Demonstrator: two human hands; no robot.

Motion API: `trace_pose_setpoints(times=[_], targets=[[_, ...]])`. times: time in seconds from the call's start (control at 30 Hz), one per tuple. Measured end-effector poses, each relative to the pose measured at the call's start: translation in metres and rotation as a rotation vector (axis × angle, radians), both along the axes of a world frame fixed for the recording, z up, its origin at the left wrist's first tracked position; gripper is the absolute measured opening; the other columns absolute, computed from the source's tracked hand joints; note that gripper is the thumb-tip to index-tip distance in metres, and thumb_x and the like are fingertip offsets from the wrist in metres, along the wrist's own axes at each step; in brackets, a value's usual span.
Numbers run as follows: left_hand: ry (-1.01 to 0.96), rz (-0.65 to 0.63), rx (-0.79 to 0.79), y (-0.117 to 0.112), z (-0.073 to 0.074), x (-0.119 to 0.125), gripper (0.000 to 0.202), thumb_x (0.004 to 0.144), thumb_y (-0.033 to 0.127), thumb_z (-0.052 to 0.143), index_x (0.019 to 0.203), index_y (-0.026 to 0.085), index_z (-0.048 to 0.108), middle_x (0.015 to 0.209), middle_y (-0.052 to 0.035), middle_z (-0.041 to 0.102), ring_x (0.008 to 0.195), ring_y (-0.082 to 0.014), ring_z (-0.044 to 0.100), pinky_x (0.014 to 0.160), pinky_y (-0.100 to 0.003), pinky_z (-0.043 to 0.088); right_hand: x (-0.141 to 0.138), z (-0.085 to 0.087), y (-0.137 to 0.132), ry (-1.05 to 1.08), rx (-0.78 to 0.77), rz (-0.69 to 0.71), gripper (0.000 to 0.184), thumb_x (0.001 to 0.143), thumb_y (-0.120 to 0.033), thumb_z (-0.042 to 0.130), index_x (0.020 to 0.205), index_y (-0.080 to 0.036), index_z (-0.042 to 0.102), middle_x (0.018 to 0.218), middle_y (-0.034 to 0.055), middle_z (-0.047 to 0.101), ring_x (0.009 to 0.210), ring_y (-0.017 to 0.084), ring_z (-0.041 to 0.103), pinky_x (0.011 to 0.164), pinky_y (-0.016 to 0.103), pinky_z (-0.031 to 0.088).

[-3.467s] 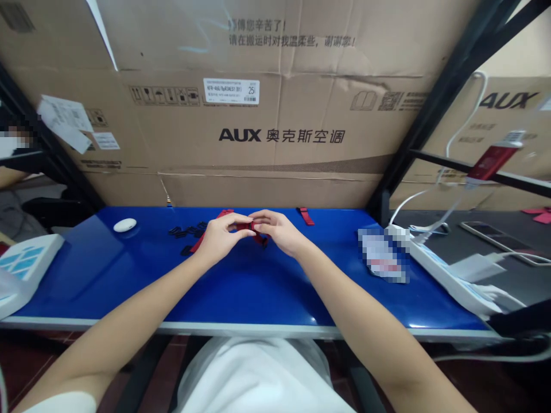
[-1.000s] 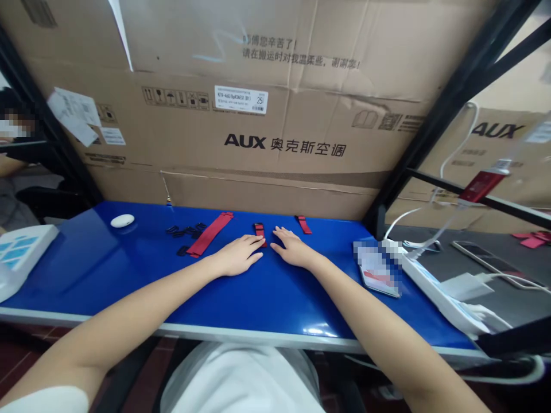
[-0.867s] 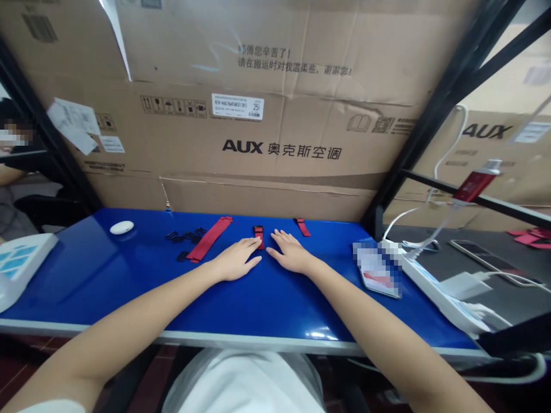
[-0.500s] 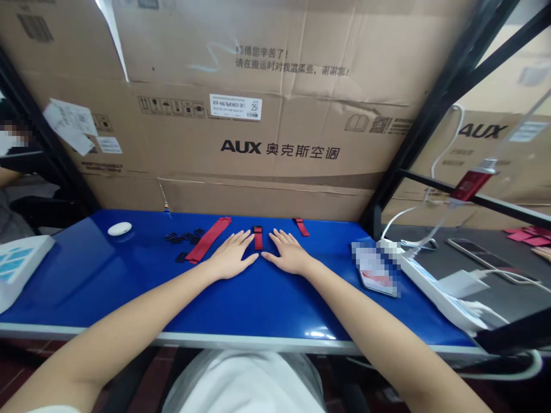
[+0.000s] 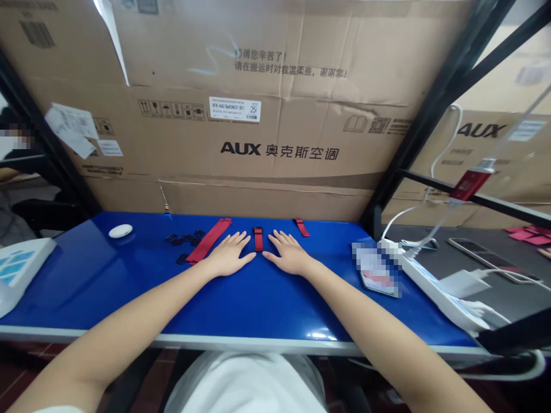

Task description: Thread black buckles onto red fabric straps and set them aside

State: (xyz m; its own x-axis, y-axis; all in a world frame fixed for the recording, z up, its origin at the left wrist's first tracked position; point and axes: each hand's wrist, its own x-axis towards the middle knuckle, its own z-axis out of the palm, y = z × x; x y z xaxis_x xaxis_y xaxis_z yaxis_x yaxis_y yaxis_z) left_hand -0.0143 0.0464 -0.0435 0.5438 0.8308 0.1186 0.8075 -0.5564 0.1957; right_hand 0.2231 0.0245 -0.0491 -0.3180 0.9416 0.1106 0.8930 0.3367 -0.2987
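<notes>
My left hand (image 5: 229,256) lies flat on the blue tabletop (image 5: 258,310), fingers stretched and holding nothing. Opposite it, my right hand (image 5: 287,253) also rests flat with its fingers out. Between the two sits a short red strap with a black buckle (image 5: 258,240), apart from both hands. Just left of my left hand are longer red strips (image 5: 210,241), laid at a slant. Several loose black buckles (image 5: 185,237) lie beyond those strips. Another red strap with a black buckle (image 5: 302,227) is behind my right hand, near the cardboard.
A tall cardboard sheet (image 5: 279,126) closes off the back. At the left are a white round object (image 5: 120,231) and a white device (image 5: 26,269). On the right lie a phone (image 5: 376,272) and a white power strip (image 5: 443,292) with cables, beside a black metal frame (image 5: 413,120).
My left hand has shifted very slightly left, away from the buckled strap. My right hand and the straps stay in place.
</notes>
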Motion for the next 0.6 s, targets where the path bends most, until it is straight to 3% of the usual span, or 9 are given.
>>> trace_pose_setpoints(times=[0.6], targets=[[0.018,0.000,0.000,0.0002,0.0008,-0.0004,0.082,0.089,0.071,0.027,0.150,0.016,0.033,0.158,-0.0114,0.025,0.147,-0.0289,0.018,0.119,-0.043,0.014,0.0001,0.0008,0.0003,-0.007,-0.001,0.007,0.091,0.085,-0.079,0.023,0.153,-0.018,0.027,0.161,0.0108,0.014,0.149,0.029,0.010,0.120,0.043,0.007]])
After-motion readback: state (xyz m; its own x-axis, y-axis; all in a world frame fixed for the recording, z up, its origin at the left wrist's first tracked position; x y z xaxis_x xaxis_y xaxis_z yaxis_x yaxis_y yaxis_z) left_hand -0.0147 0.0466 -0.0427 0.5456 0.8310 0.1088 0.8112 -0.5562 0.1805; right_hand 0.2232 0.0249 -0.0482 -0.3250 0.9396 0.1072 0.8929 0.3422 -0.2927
